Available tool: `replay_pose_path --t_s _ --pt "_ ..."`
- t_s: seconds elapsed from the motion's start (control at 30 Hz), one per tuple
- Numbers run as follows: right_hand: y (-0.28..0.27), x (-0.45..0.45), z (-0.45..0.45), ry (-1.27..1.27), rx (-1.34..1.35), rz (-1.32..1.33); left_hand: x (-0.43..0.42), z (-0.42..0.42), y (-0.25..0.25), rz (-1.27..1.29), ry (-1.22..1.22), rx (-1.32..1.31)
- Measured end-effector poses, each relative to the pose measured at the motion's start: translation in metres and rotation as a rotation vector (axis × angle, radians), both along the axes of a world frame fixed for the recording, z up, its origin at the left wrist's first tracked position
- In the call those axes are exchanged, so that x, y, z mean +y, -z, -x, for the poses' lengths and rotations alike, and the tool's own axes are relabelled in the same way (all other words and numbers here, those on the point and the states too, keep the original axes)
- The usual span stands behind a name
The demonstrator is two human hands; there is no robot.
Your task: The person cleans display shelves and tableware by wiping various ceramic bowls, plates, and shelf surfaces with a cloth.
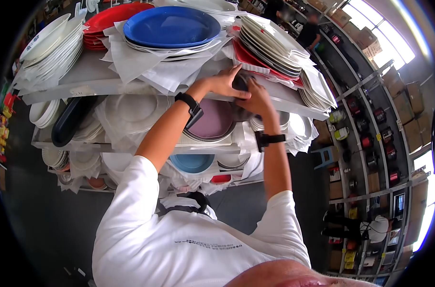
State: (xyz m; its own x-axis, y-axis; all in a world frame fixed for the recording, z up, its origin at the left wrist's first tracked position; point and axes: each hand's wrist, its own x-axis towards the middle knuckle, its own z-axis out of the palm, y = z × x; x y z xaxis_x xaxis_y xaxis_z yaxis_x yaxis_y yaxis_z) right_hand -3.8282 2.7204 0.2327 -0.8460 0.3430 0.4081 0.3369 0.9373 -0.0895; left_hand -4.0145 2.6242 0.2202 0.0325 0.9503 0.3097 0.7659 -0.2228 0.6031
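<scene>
Both my hands are raised at the front edge of the top shelf, around a dark grey, cloth-like bundle [241, 113] that is blurred. My left hand [227, 83] grips its left side, with the thumb across the front and the fingers toward the shelf. My right hand [260, 99] is closed on the right side, fingers bent over it. Just behind my hands lies a red square dish [248, 58] under a stack of white plates [275, 40]. To their left, a blue oval plate [172, 26] tops a stack with white paper sheets.
The grey shelf edge [131, 87] runs below my forearms. Lower shelves hold a purple plate [210, 119], a black long tray [71, 122] and a blue bowl [192, 162]. Storage racks [370, 143] stand at right; a person in white [378, 228] is beside them.
</scene>
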Motion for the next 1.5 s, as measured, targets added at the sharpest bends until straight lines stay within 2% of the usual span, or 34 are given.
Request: replay_pose_path --t_s 0.03,0.07,0.13,0.17,0.2,0.27,0.33,0.4,0.47,0.53,0.6,0.67,0.73,0.8,0.87,1.0,1.07,1.13,1.17,1.2,1.23,1.33,1.47,1.5 --pt "0.008 -0.009 0.015 -0.097 0.04 -0.187 0.001 0.001 -0.004 0.032 0.0 -0.143" --pt "0.007 -0.02 0.025 -0.102 0.035 -0.183 0.0 0.0 -0.006 0.066 -0.003 -0.291" --pt "-0.002 -0.034 0.039 0.082 -0.115 0.104 0.001 0.005 -0.008 0.017 -0.039 -0.302" --pt "0.0 -0.037 0.038 0.03 0.014 0.111 0.001 0.006 -0.006 0.007 -0.02 -0.389" --pt "-0.001 -0.039 0.034 0.028 0.012 0.112 0.001 0.008 -0.004 -0.008 0.001 -0.474" --pt "-0.012 -0.035 0.023 -0.03 0.054 0.102 -0.004 0.003 -0.004 -0.042 -0.02 -0.47" --pt "-0.013 -0.003 0.004 -0.023 0.017 0.083 -0.004 0.007 -0.002 -0.136 -0.039 -0.316" --pt "-0.019 0.023 -0.017 0.015 -0.094 -0.008 -0.006 0.007 -0.002 -0.109 -0.059 -0.267" --pt "-0.031 0.042 -0.041 0.128 -0.198 0.047 -0.005 0.006 -0.004 -0.037 -0.049 -0.235" --pt "-0.029 0.061 -0.059 0.135 -0.146 0.017 -0.005 0.004 -0.007 -0.008 -0.05 -0.275" --pt "-0.026 0.079 -0.063 0.183 -0.238 0.027 -0.006 0.003 -0.007 0.013 -0.01 -0.505" --pt "-0.03 0.06 -0.049 0.152 -0.225 0.026 0.0 0.006 -0.004 -0.009 -0.007 -0.555" --pt "-0.037 0.034 -0.02 0.144 -0.331 0.061 0.002 0.009 -0.007 -0.095 0.003 -0.598" --pt "-0.025 -0.003 0.014 -0.056 -0.123 0.117 -0.009 0.007 -0.014 -0.134 0.009 -0.529" --pt "0.003 -0.024 0.049 -0.093 0.011 0.109 -0.006 0.007 -0.003 -0.315 -0.037 -0.487" --pt "0.015 -0.066 0.057 -0.032 0.079 0.063 -0.011 0.008 0.002 -0.213 -0.089 -0.508" --pt "0.024 -0.063 0.036 -0.079 0.15 0.023 -0.015 0.0 0.002 -0.341 -0.136 -0.122" --pt "0.025 -0.061 0.007 -0.099 0.193 -0.028 -0.015 -0.007 0.0 -0.343 -0.149 -0.087" --pt "0.025 -0.058 -0.007 -0.121 0.236 -0.074 -0.015 -0.009 -0.001 -0.354 -0.186 0.048" --pt "0.03 -0.047 -0.021 -0.091 0.272 -0.086 -0.016 -0.01 0.0 -0.364 -0.224 0.182" --pt "0.038 -0.032 -0.037 -0.061 0.306 -0.096 -0.019 -0.01 -0.001 -0.269 -0.242 0.287" --pt "0.047 -0.001 -0.077 0.176 0.271 -0.176 -0.052 -0.019 -0.008 -0.185 -0.319 0.419" --pt "0.039 0.019 -0.084 0.226 0.229 -0.15 -0.07 -0.008 0.008 -0.14 -0.285 0.414" --pt "0.039 0.021 -0.081 0.235 0.209 -0.125 -0.068 -0.006 0.015 -0.247 -0.309 0.381"
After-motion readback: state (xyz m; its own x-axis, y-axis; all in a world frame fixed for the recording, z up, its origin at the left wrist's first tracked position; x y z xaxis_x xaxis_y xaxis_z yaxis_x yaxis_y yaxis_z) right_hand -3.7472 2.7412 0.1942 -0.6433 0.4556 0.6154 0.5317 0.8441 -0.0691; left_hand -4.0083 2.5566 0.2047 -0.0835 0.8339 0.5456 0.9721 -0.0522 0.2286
